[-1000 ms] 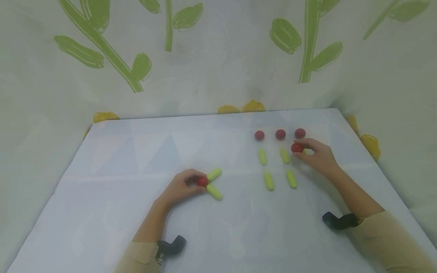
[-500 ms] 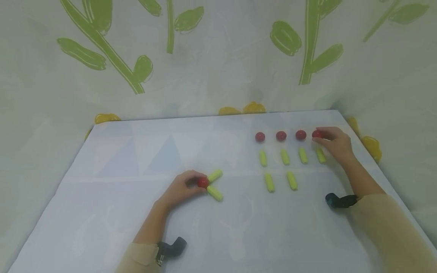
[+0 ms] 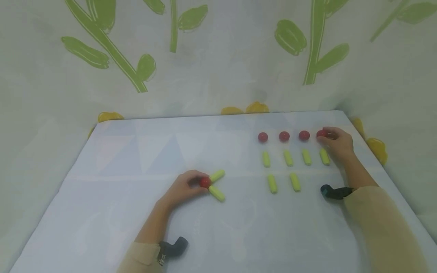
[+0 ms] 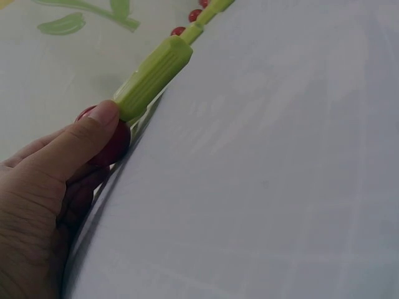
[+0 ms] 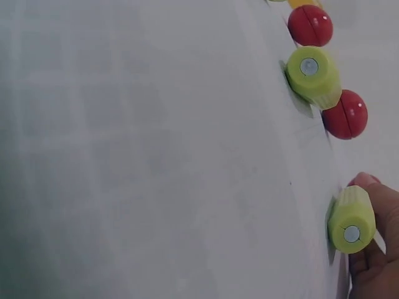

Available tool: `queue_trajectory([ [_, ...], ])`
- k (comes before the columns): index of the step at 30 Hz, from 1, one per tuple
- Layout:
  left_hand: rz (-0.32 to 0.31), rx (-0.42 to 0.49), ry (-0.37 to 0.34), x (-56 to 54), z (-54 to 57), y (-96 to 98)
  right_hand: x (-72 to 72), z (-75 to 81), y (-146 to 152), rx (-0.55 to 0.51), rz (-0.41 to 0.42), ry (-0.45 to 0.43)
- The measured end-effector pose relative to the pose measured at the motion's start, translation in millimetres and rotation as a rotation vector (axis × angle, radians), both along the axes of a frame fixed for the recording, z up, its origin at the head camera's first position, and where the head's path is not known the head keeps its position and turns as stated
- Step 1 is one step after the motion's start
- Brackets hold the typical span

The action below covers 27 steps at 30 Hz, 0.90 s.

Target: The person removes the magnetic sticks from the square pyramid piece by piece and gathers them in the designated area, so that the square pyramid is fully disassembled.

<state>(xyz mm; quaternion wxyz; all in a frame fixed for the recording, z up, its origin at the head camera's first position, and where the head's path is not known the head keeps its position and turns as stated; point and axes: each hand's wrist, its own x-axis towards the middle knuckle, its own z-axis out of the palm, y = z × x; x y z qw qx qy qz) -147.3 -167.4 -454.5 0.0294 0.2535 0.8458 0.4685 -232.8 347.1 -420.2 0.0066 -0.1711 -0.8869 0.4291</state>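
Note:
My left hand (image 3: 182,189) pinches a red ball (image 3: 205,182) on the table between thumb and fingers. Two yellow-green rods (image 3: 217,193) meet this ball and spread to the right in a V. In the left wrist view one ridged rod (image 4: 153,81) sits right at the thumb tip, beside the ball. At the far right, my right hand (image 3: 339,144) grips another red ball (image 3: 321,134) at the end of a row of balls. A yellow-green rod (image 3: 324,156) lies just in front of that hand; in the right wrist view this rod (image 5: 353,218) partly covers the fingers.
Further red balls (image 3: 284,136) line the back right of the white table (image 3: 136,220). Before them lie several rods (image 3: 288,158) in a row, with two more rods (image 3: 295,182) nearer. A wall (image 3: 232,68) with painted leaves rises behind the table.
The right hand has carried its red ball from above the rods to the right end of the back row. The left hand keeps its hold on its ball, in the same place.

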Motion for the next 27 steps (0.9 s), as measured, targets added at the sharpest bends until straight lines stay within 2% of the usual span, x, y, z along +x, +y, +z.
queue_trajectory([
  [8,0.004,-0.003,-0.016,1.3,4.1,0.9,-0.1,-3.3,3,-0.009,-0.004,0.016],
  [12,0.011,-0.007,-0.033,1.3,4.9,2.0,4.8,-0.9,5,-0.016,-0.007,0.015],
  [16,0.016,-0.004,-0.037,1.5,4.9,3.6,18.0,8.3,5,-0.032,-0.047,0.030],
  [21,0.014,-0.010,-0.040,1.1,4.1,3.5,35.9,21.5,0,-0.048,-0.084,0.129],
  [22,0.009,-0.009,-0.038,1.0,4.0,2.9,39.1,24.3,-2,-0.048,-0.077,0.146],
  [24,0.013,-0.013,-0.048,1.1,4.0,2.0,39.7,18.9,1,-0.051,-0.061,0.182],
  [27,0.021,-0.023,-0.064,1.2,5.8,1.6,51.9,29.4,-13,-0.033,-0.027,0.213],
])
